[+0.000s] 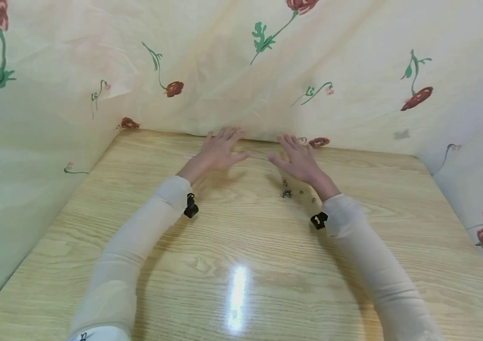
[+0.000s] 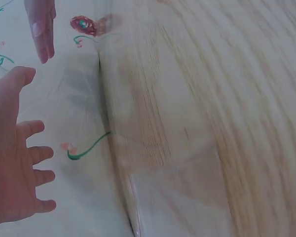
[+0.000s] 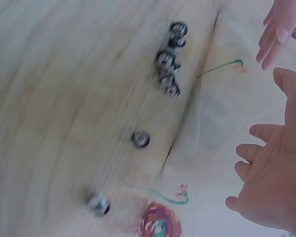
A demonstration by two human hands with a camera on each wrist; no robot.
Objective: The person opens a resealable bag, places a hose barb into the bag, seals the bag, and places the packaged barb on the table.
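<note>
My left hand (image 1: 220, 152) is stretched out near the far edge of the table, its fingers straight and spread. Mirroring it, my right hand (image 1: 297, 160) reaches out with fingers apart and thumb pointing inward. Neither holds anything. Several small, round, shiny metal pieces (image 3: 166, 61) lie close together on the wood by the right hand, with single metal pieces (image 3: 140, 139) apart from them. In the left wrist view a clear plastic bag (image 2: 182, 205) lies flat near the table's far edge, and in the head view the left hand is beside it.
A wood-grain table (image 1: 207, 237) spreads beneath both arms. Flower-printed sheeting (image 1: 224, 71) hangs behind it and along both sides, meeting the far edge close to the fingertips. A black wrist camera (image 1: 191, 206) sits on the left sleeve and another black camera (image 1: 319, 220) on the right.
</note>
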